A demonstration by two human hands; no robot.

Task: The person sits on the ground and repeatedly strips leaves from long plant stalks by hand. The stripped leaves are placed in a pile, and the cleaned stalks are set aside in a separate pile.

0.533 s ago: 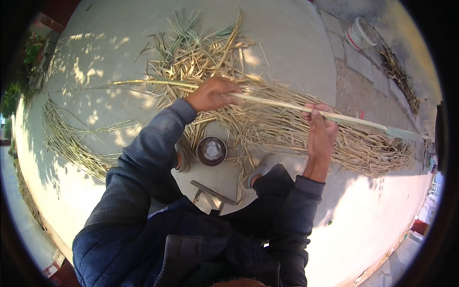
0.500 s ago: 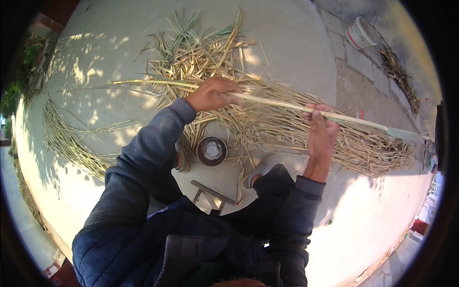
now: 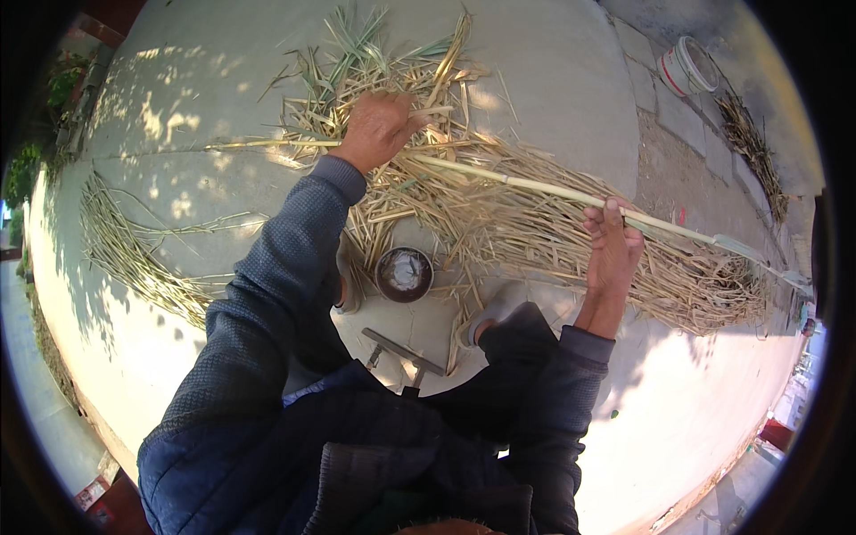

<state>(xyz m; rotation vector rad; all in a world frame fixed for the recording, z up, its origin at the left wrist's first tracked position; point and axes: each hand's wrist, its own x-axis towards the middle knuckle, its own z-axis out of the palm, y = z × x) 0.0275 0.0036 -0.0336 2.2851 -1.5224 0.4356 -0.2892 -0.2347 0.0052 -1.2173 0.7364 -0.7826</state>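
A long pale plant stalk [image 3: 535, 184] slants across in front of me, with a grey-green leafy part toward its right end. My right hand [image 3: 613, 245] is closed round it, thumb on top. My left hand [image 3: 379, 131] is closed above the stalk's line, over the heap of dry husks [image 3: 428, 196]. A short pale strip, apparently leaf sheath [image 3: 433, 112], sticks out of its fingers. Behind that wrist the stalk is hidden, and its thin yellowish end shows farther left. Beneath the stalk, a thick spread of dry stalks [image 3: 553, 241] reaches to the right.
Between my feet stands a round dark bowl [image 3: 404, 274] with something whitish inside. Nearer me is a T-shaped bar [image 3: 403, 351]. A bundle of thin stalks [image 3: 134, 259] lies at left. A white bucket [image 3: 687, 67] and dark dry brush [image 3: 753, 156] are at the far right.
My left hand has moved up and away from the stalk, and a pale strip now shows in its fingers. My right hand keeps its grip, slightly lower and farther right.
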